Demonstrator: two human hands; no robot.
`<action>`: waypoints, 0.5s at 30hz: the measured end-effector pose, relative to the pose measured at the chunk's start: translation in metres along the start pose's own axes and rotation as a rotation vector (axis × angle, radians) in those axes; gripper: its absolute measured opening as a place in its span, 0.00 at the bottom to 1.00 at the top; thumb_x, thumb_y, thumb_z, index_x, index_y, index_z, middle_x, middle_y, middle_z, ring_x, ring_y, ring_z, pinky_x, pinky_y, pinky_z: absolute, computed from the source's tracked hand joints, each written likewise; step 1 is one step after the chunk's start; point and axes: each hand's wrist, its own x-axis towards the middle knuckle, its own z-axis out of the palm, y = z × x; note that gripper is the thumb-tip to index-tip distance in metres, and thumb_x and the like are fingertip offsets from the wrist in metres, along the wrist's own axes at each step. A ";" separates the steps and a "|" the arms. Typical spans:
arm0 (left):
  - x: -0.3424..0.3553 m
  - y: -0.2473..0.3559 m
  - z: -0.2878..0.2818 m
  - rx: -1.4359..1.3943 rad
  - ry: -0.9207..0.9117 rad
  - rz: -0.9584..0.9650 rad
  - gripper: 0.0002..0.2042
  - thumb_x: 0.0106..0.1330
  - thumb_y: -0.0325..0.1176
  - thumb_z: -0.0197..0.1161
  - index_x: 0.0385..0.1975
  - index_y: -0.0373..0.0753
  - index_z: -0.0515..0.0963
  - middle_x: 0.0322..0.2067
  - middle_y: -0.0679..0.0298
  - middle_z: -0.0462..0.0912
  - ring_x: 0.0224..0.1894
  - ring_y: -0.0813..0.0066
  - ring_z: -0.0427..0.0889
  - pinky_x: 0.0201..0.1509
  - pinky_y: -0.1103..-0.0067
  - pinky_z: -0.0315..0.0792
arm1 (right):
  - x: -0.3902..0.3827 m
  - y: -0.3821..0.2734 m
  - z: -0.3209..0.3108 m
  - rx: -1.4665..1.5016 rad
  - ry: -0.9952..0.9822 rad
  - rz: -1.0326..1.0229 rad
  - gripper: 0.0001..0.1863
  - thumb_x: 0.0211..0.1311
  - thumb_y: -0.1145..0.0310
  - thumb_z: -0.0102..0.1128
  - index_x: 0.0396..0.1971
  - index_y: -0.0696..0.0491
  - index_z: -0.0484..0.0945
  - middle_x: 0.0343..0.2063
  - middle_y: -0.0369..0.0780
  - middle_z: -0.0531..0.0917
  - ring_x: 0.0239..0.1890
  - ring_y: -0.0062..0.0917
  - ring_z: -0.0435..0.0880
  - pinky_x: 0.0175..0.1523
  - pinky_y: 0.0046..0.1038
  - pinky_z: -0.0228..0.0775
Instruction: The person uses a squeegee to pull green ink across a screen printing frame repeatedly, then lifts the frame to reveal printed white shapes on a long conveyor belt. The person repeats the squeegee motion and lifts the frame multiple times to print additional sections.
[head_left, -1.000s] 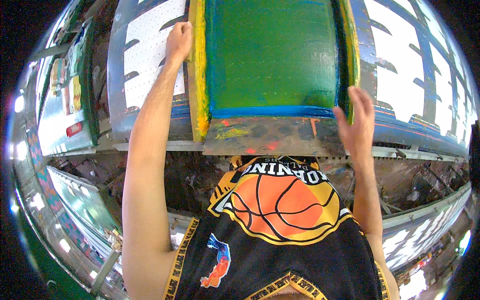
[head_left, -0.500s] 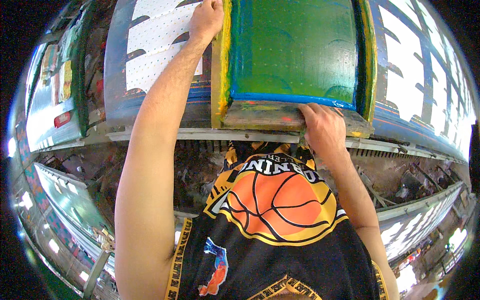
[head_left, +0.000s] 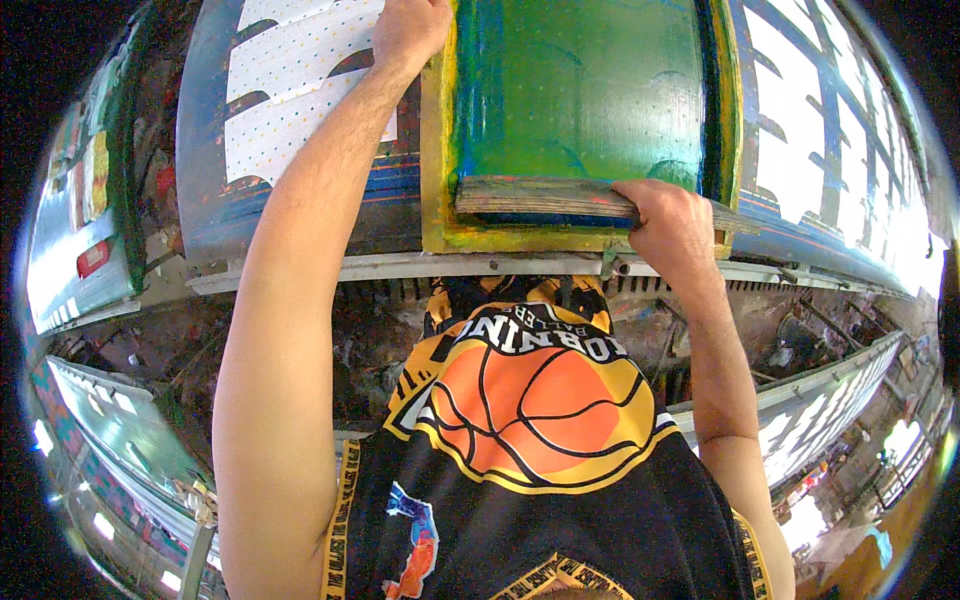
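My left hand [head_left: 410, 32] is closed on the upper left edge of a screen frame [head_left: 436, 170], its rim smeared yellow and blue. My right hand [head_left: 668, 220] grips the right part of a long, paint-stained squeegee [head_left: 535, 198] with layered, worn edges, which lies across the lower part of the frame. Above the squeegee, the frame's green surface [head_left: 580, 100] shows faint curved shapes and small dots, with blue ink along its side. Just left of the frame, white dotted pieces with dark curved gaps [head_left: 300, 120] lie on the printing table.
More white pieces [head_left: 790, 120] lie on the table at right. A metal rail [head_left: 400, 266] runs along the front edge, above a dark, cluttered gap. Other long tables [head_left: 120, 410] curve away at lower left and right. A green table [head_left: 75, 275] with small items is at far left.
My right hand has moved from the frame's right side onto the squeegee, which now sits higher over the green surface, uncovering the frame's lower rim. My left hand appears higher up the left edge.
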 end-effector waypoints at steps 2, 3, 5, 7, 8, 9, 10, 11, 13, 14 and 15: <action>-0.001 0.001 -0.002 0.003 -0.011 -0.011 0.18 0.83 0.50 0.51 0.48 0.41 0.79 0.45 0.39 0.86 0.50 0.31 0.84 0.53 0.45 0.78 | 0.002 0.002 0.014 0.002 0.018 -0.004 0.27 0.47 0.79 0.71 0.51 0.47 0.90 0.45 0.40 0.92 0.46 0.41 0.91 0.50 0.42 0.84; -0.001 0.001 -0.002 0.005 -0.026 -0.019 0.18 0.83 0.49 0.50 0.48 0.41 0.79 0.45 0.39 0.85 0.49 0.30 0.84 0.53 0.45 0.78 | -0.001 0.003 0.020 0.007 0.060 -0.017 0.27 0.46 0.79 0.71 0.51 0.47 0.90 0.46 0.40 0.92 0.47 0.41 0.91 0.51 0.41 0.84; -0.001 0.000 0.000 0.022 -0.045 -0.042 0.18 0.83 0.49 0.50 0.48 0.40 0.79 0.46 0.38 0.85 0.49 0.30 0.84 0.53 0.44 0.78 | -0.005 0.003 0.031 0.007 0.145 -0.028 0.27 0.45 0.80 0.71 0.51 0.47 0.90 0.49 0.37 0.92 0.51 0.39 0.91 0.55 0.40 0.83; 0.001 -0.002 0.003 0.045 -0.051 -0.066 0.19 0.83 0.49 0.50 0.48 0.39 0.79 0.46 0.38 0.85 0.49 0.29 0.83 0.52 0.44 0.78 | -0.005 0.002 0.038 0.027 0.194 -0.033 0.27 0.45 0.80 0.71 0.50 0.47 0.90 0.50 0.37 0.92 0.51 0.38 0.91 0.56 0.40 0.83; 0.004 -0.004 0.004 0.037 -0.032 -0.050 0.19 0.83 0.50 0.50 0.48 0.39 0.79 0.45 0.38 0.85 0.48 0.29 0.84 0.52 0.44 0.78 | -0.002 0.002 0.039 0.034 0.199 -0.017 0.27 0.45 0.81 0.72 0.50 0.47 0.90 0.50 0.37 0.92 0.52 0.38 0.90 0.57 0.40 0.83; 0.005 -0.006 0.005 0.029 -0.010 -0.033 0.20 0.83 0.50 0.51 0.47 0.38 0.79 0.44 0.38 0.86 0.48 0.30 0.84 0.51 0.44 0.78 | 0.005 0.002 0.041 0.033 0.210 0.012 0.26 0.46 0.81 0.72 0.49 0.48 0.89 0.49 0.37 0.92 0.51 0.38 0.90 0.57 0.40 0.83; 0.006 -0.008 0.005 0.021 0.017 -0.014 0.20 0.83 0.50 0.51 0.46 0.38 0.79 0.43 0.38 0.86 0.47 0.30 0.85 0.51 0.44 0.78 | 0.012 0.004 0.040 0.014 0.234 -0.015 0.25 0.46 0.80 0.72 0.49 0.48 0.89 0.49 0.37 0.92 0.51 0.38 0.91 0.55 0.40 0.83; 0.007 -0.010 0.004 0.024 -0.032 -0.040 0.21 0.82 0.52 0.52 0.49 0.38 0.80 0.46 0.40 0.87 0.50 0.33 0.85 0.54 0.47 0.78 | 0.022 0.007 0.036 0.001 0.221 -0.010 0.25 0.47 0.80 0.71 0.49 0.47 0.89 0.48 0.37 0.92 0.50 0.38 0.91 0.54 0.41 0.83; 0.008 -0.012 0.000 0.029 -0.126 -0.103 0.24 0.81 0.54 0.54 0.54 0.38 0.83 0.50 0.43 0.89 0.56 0.39 0.86 0.61 0.53 0.77 | 0.050 0.015 0.028 -0.015 0.229 0.002 0.24 0.49 0.78 0.70 0.49 0.46 0.90 0.45 0.39 0.92 0.48 0.41 0.91 0.50 0.44 0.83; 0.008 -0.011 -0.002 0.002 -0.105 -0.091 0.23 0.81 0.53 0.54 0.52 0.38 0.83 0.49 0.43 0.89 0.55 0.38 0.86 0.60 0.51 0.78 | 0.068 0.021 0.022 -0.041 0.184 0.012 0.24 0.49 0.77 0.70 0.49 0.46 0.90 0.44 0.40 0.92 0.48 0.41 0.91 0.50 0.44 0.83; 0.006 -0.009 -0.004 -0.020 -0.098 -0.100 0.22 0.81 0.53 0.54 0.51 0.38 0.82 0.48 0.43 0.89 0.54 0.38 0.86 0.59 0.50 0.78 | 0.089 0.029 0.015 -0.066 0.149 0.013 0.24 0.49 0.77 0.70 0.49 0.46 0.90 0.44 0.41 0.92 0.48 0.42 0.91 0.49 0.45 0.83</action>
